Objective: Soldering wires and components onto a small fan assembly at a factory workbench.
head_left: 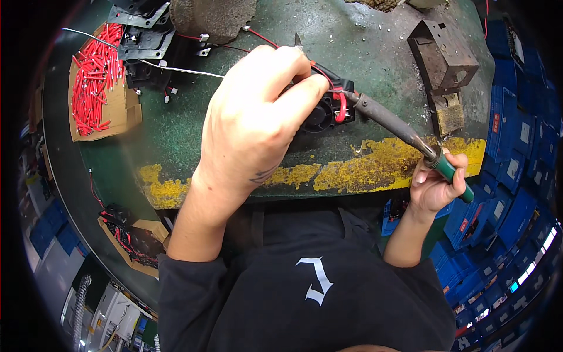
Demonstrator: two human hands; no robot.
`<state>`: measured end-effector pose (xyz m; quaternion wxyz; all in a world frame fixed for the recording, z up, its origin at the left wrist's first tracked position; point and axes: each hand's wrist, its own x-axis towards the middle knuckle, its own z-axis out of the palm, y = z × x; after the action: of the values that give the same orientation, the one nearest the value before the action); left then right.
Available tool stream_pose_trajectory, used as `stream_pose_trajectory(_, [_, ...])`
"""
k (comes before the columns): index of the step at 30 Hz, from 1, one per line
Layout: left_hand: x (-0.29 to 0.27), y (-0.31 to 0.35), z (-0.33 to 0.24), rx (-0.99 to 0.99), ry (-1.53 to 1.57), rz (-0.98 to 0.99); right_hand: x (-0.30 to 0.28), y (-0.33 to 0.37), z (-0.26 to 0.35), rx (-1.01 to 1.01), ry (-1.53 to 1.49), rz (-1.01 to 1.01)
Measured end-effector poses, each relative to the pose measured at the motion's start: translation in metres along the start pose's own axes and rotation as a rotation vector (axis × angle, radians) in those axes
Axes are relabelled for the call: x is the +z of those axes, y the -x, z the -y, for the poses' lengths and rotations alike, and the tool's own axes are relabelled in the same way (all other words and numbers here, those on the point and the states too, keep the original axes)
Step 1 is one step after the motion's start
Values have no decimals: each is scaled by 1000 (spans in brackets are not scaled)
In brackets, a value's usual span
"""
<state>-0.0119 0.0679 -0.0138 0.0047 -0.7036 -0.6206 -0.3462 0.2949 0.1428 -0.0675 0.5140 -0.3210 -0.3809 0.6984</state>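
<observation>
My right hand (433, 190) is closed round the green handle of a soldering iron (390, 122). The iron's tip points left and reaches the red wires (341, 108) at the corner of a small black fan (319, 118). Over the fan, my left hand (249, 120) is closed in a pinch, fingertips beside those wires. A thin silvery solder wire (182, 71) runs from the left into this hand. The hand hides part of the fan and the solder's end.
A cardboard box of red tubes (94, 88) stands at the left, beside stacked black fan parts (146, 44). A rusty metal stand (448, 56) with a yellowish sponge (450, 117) is at the right. Another box (126, 246) holds wired parts. Blue bins (516, 135) line the right side.
</observation>
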Motion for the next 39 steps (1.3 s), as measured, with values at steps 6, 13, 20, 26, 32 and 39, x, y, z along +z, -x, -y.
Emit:
stream_pose_trajectory(6, [5, 2, 4, 24, -11, -22, 2, 0, 0, -5, 5, -17])
stream_pose_trajectory(13, [1, -1, -2, -2, 6, 12, 0, 0, 0, -10, 0, 0])
stream_pose_trajectory(20, [0, 0, -2, -3, -2, 12, 1, -1, 0, -14, -10, 15])
stream_pose_trajectory(26, [-1, -2, -3, -10, -18, 46, 1, -1, 0, -16, -9, 13])
stream_pose_trajectory(32, [-1, -1, -3, 5, 4, 13, 1, -1, -1, -15, -25, 6])
stream_pose_trajectory(39, [-1, -2, -2, -6, -3, 22, -2, -1, 0, -13, -12, 5])
